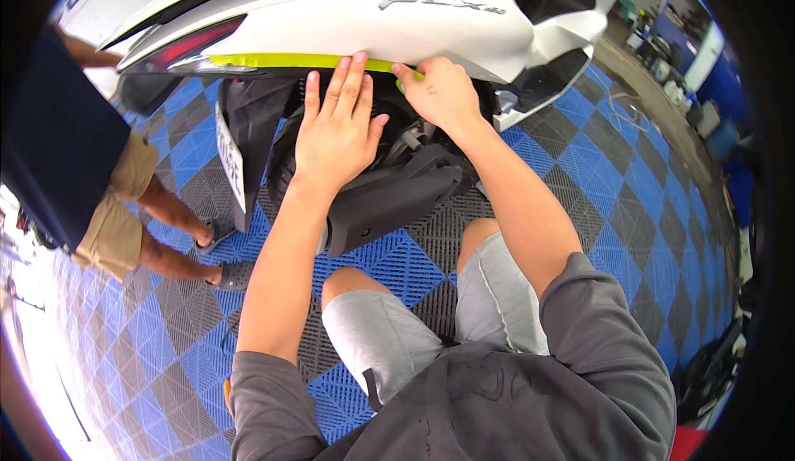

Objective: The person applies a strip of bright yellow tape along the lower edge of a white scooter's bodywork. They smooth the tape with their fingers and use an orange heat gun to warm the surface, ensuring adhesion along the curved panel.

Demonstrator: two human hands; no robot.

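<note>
A strip of yellow-green masking tape (pixel 279 60) runs along the lower edge of the white side panel (pixel 335 13) of a scooter. Its left end lies by the red and clear tail light (pixel 199 41). My left hand (pixel 335 132) is flat, palm toward the scooter, with fingertips on the tape and lower panel edge. It grips nothing. At the strip's right end, my right hand (pixel 444 91) is closed around more of the tape, with thumb and fingers near the panel edge. A green curved part shows below the thumb, perhaps the roll; the palm hides the rest.
Below the panel are the black exhaust cover (pixel 391 200) and a licence plate (pixel 230 156). Another person in tan shorts (pixel 118 231) stands at the left. Blue and grey floor tiles (pixel 385 262) lie underneath. A hose (pixel 621 110) and cluttered shelving (pixel 683 82) are at the right.
</note>
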